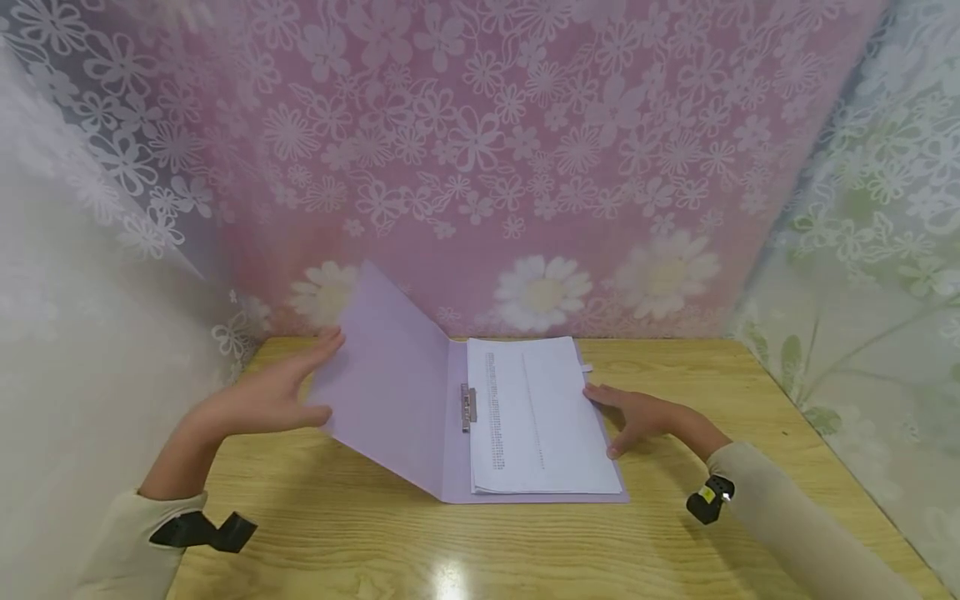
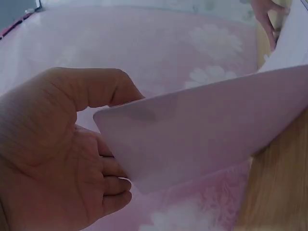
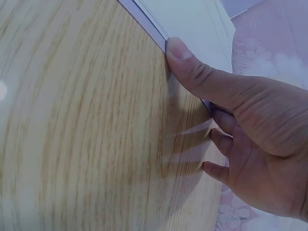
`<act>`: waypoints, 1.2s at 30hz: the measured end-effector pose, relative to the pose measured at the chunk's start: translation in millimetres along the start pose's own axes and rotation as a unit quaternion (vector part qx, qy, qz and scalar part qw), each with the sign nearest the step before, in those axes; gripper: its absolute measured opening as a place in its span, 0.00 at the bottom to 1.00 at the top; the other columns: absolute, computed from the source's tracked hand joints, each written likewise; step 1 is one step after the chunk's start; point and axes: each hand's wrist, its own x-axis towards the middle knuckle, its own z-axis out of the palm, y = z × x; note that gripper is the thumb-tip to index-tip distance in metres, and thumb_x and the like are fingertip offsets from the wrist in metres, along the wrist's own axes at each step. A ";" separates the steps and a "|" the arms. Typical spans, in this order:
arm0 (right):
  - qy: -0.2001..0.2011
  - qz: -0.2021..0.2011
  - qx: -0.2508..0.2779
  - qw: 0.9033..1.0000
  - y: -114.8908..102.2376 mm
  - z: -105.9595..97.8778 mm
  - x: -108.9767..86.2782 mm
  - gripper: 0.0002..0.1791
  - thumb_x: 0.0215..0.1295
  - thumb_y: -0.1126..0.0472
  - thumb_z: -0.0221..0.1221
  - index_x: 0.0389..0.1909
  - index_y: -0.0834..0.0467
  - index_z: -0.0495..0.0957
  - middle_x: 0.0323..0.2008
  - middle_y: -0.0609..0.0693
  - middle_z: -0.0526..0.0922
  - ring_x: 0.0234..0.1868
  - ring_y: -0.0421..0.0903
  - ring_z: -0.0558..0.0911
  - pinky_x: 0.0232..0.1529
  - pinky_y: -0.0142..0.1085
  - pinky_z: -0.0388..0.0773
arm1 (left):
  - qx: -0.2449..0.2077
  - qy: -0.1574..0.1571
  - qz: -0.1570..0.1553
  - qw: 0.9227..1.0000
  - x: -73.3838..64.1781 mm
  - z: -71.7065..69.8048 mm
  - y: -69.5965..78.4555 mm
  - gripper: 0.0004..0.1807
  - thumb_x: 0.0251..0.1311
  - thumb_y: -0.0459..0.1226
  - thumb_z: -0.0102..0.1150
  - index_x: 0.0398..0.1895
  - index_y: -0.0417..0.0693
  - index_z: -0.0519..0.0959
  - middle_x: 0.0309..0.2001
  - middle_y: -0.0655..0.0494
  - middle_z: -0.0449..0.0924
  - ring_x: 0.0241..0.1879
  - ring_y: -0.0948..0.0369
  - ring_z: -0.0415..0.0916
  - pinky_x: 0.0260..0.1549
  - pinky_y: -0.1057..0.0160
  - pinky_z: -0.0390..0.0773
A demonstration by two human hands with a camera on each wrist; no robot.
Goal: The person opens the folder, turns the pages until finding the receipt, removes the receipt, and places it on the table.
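Observation:
A light purple file folder (image 1: 390,387) lies spread on the table, its left cover raised at a slant. White printed sheets (image 1: 551,417) lie in its right half, beside a metal clip (image 1: 467,408) near the spine. My left hand (image 1: 262,396) touches the raised cover's outer edge, thumb and fingers spread apart. In the left wrist view the thumb tip passes behind the cover (image 2: 202,130). Along the sheets' right edge rests my right hand (image 1: 637,417). Its thumb (image 3: 180,50) touches the edge of the stack, and the other fingers extend along the side, near the tabletop.
The folder rests on a wood-grain table (image 1: 360,546). A pink flowered cloth (image 1: 480,167) stands behind the table's far edge, with pale flowered cloth (image 1: 885,275) on the right. A small white tab (image 1: 587,367) sticks out at the folder's right edge.

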 end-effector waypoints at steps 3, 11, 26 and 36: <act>0.003 0.001 -0.003 1.000 -0.7 0.5 -0.2 0.68 0.47 0.48 0.79 0.79 0.69 0.47 0.79 0.73 0.43 0.79 0.73 0.43 0.75 0.68 0.46 | 0.027 -0.008 -0.029 0.999 -4.7 3.2 -21.6 0.53 0.56 0.41 0.70 0.79 0.29 0.50 0.80 0.30 0.42 0.79 0.33 0.43 0.76 0.42 0.54; 0.002 -0.001 -0.010 1.000 -4.3 -2.6 0.4 0.68 0.47 0.48 0.79 0.79 0.69 0.47 0.79 0.73 0.43 0.79 0.73 0.44 0.75 0.68 0.47 | -0.013 -0.033 -0.089 0.995 -9.1 23.0 -79.7 0.59 0.50 0.41 0.76 0.75 0.20 0.50 0.77 0.21 0.39 0.76 0.26 0.38 0.71 0.28 0.47; 0.002 0.006 -0.001 1.000 -3.6 1.0 -3.7 0.68 0.46 0.50 0.80 0.79 0.69 0.47 0.79 0.73 0.43 0.79 0.74 0.43 0.75 0.69 0.46 | -0.020 -0.099 -0.114 0.988 0.5 66.1 -139.4 0.63 0.41 0.39 0.81 0.75 0.20 0.51 0.75 0.18 0.41 0.74 0.23 0.37 0.72 0.28 0.46; -0.001 -0.002 -0.002 1.000 -4.9 0.2 -2.6 0.68 0.47 0.48 0.79 0.80 0.69 0.46 0.79 0.72 0.43 0.79 0.73 0.43 0.75 0.69 0.46 | 0.011 -0.135 -0.159 0.978 13.9 69.9 -137.4 0.64 0.39 0.36 0.83 0.77 0.24 0.51 0.77 0.22 0.41 0.77 0.28 0.39 0.74 0.32 0.49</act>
